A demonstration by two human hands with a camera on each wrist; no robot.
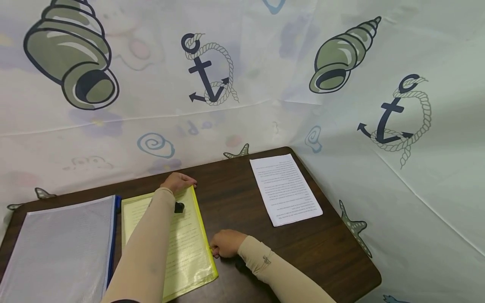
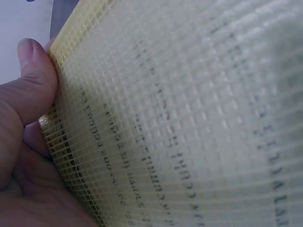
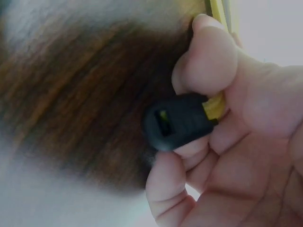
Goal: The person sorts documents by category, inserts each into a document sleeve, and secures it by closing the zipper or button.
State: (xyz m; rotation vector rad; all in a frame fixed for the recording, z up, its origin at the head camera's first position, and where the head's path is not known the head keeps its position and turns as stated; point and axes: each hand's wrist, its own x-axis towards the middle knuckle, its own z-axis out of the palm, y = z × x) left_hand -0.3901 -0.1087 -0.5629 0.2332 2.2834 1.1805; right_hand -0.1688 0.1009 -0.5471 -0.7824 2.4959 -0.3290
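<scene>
A yellow mesh zipper pouch (image 1: 189,248) lies on the table with a printed sheet showing through it. My left hand (image 1: 178,182) grips its far right corner; in the left wrist view the thumb (image 2: 38,71) is on the pouch's edge, and the other fingers are partly hidden behind it. Along the pouch's right edge, my right hand (image 1: 228,243) is at the yellow zipper. The right wrist view shows its fingers pinching a black zipper pull (image 3: 180,122) with a yellow strap. The slider itself is hidden.
To the left lies a clear mesh pouch (image 1: 64,252) with a blue edge. A stack of printed papers (image 1: 286,189) sits at the table's far right. The dark wooden table (image 1: 231,189) meets a patterned cloth (image 1: 257,84) behind and at right.
</scene>
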